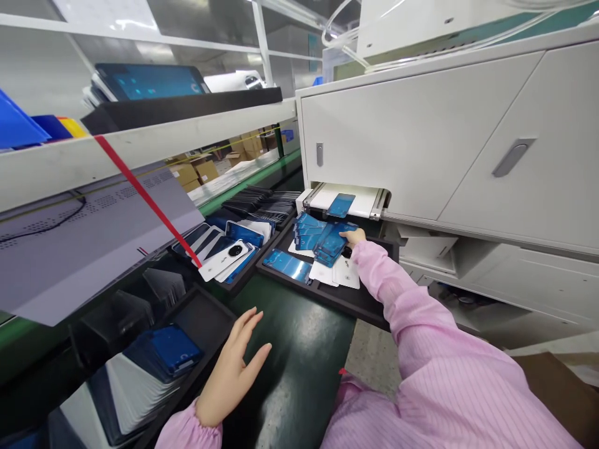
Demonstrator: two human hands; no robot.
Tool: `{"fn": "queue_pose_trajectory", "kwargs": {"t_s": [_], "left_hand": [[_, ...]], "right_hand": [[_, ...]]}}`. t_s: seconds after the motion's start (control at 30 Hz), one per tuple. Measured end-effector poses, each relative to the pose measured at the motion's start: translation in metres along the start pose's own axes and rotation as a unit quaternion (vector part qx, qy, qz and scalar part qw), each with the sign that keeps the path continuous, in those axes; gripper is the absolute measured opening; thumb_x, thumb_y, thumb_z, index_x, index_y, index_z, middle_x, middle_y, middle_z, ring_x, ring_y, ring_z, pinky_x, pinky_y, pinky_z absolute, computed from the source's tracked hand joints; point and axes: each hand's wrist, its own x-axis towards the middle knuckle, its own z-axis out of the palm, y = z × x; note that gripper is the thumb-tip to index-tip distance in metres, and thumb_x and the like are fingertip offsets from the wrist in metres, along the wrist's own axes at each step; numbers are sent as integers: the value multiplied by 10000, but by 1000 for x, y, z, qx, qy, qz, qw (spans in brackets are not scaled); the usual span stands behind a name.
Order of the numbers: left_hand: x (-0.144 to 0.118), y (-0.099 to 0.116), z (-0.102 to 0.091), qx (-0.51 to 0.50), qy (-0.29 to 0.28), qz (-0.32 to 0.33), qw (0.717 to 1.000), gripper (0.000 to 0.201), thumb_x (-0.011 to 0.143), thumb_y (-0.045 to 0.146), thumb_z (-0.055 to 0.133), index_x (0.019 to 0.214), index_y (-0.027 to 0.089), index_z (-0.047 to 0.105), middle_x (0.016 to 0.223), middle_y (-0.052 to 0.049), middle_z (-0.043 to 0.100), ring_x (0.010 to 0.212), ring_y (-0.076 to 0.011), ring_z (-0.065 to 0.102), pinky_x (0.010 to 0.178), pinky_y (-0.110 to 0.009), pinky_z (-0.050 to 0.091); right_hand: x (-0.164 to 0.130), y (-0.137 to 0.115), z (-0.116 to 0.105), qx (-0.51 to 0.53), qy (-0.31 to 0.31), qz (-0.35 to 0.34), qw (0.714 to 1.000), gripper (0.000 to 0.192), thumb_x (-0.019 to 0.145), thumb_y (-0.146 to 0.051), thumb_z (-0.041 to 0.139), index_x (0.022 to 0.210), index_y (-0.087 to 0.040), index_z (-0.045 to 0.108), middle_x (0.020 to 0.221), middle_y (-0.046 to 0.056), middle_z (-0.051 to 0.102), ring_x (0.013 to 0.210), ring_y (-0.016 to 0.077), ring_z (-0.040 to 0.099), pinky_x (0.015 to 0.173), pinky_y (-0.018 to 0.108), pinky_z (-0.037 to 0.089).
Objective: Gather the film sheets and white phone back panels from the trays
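Right hand (354, 237): at the edge of the blue panels (330, 244); fingers close together, grip on a panel cannot be confirmed.
Left hand (234, 368): fingers spread, holding nothing, above the desk (292, 321).
Blue panels: overlapping in the black tray (367, 304), below the white belt (321, 198), which carries a single panel (341, 205).
Step in hand: apparently handling panels at the tray.
Next move: would call for a light edge grip, neighbours undisturbed.
Markings: small print on panels, illegible; no brand readable.

right hand (354, 236): grip unclear | blue panels (329, 246): print too small | conveyor belt (365, 202): far end hidden | left sleeve (188, 431): cropped
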Motion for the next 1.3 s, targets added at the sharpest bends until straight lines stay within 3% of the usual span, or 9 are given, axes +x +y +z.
{"fn": "queue_pose_trajectory", "kwargs": {"t_s": [0.17, 0.37, 0.5, 0.63, 0.83, 1.03, 1.1, 1.17, 1.3], "left_hand": [[6, -5, 9, -41, -19, 5, 999, 483, 859, 385, 500, 1332, 327, 418, 1440, -68, 377, 1286, -264, 434, 1024, -419, 418], [27, 1, 24, -177, -25, -21, 984, 606, 839, 418, 539, 1385, 263, 325, 1414, -117, 411, 1267, -253, 457, 1045, -439, 380], [34, 7, 49, -238, 18, 28, 971, 826, 751, 400, 661, 1429, 236, 218, 1429, -133, 403, 1294, -270, 428, 1078, -451, 332], [22, 2, 84, -199, 53, 15, 979, 501, 769, 394, 636, 1215, 217, 493, 1153, -82, 646, 1069, -255, 612, 950, -389, 464], [-1, -19, 130, -219, 100, -49, 969, 439, 813, 359, 562, 1195, 197, 420, 1107, -113, 657, 1018, -246, 640, 885, -380, 500], [-2, -8, 121, -200, 9, -27, 979, 438, 837, 374, 541, 1234, 224, 433, 1134, -98, 653, 1044, -256, 622, 915, -414, 475], [-5, -4, 105, -230, -53, -20, 972, 580, 807, 391, 585, 1329, 244, 378, 1216, -96, 619, 1085, -263, 603, 941, -415, 467], [-11, -3, 86, -292, -97, -27, 951, 768, 758, 452, 636, 1415, 285, 276, 1372, -87, 504, 1200, -288, 527, 968, -411, 459], [-13, 6, 60, -382, -4, 20, 924, 887, 722, 681, 529, 1441, 431, 74, 1486, -39, 346, 1275, -310, 450, 921, -448, 492]], "right_hand": [[-34, -5, -25, 108, -69, 15, 992, 283, 877, -293, 576, 1106, -130, 554, 1048, 76, 611, 874, 170, 620, 749, 356, 538], [-120, -4, -48, 176, -157, -92, 967, 320, 655, -265, 770, 919, -157, 626, 921, 64, 682, 804, 196, 645, 743, 362, 540], [-192, 26, -34, 105, -274, -186, 938, 278, 649, -327, 773, 855, -177, 662, 888, 50, 687, 822, 204, 638, 806, 371, 519], [-239, 62, -3, 40, -378, -244, 892, 279, 729, -363, 701, 928, -179, 634, 891, 48, 631, 783, 171, 600, 724, 310, 512], [-256, 74, 13, -21, -468, -275, 840, 296, 702, -357, 712, 891, -155, 610, 836, 22, 601, 733, 136, 561, 673, 263, 470], [-234, 25, -21, -127, -500, -308, 799, 340, 735, -338, 700, 1017, -162, 626, 907, 38, 661, 784, 145, 609, 732, 268, 484], [-221, 17, -26, -152, -520, -250, 802, 214, 736, -326, 704, 845, -150, 655, 732, 0, 643, 650, 111, 579, 647, 238, 476], [-212, 22, -23, -62, -530, -96, 840, 236, 673, -316, 762, 757, -138, 633, 648, -19, 615, 573, 97, 561, 571, 222, 467], [-221, 59, -2, 144, -503, 161, 837, 422, 598, -401, 807, 852, -143, 591, 714, 0, 649, 638, 126, 631, 647, 275, 522]]}}
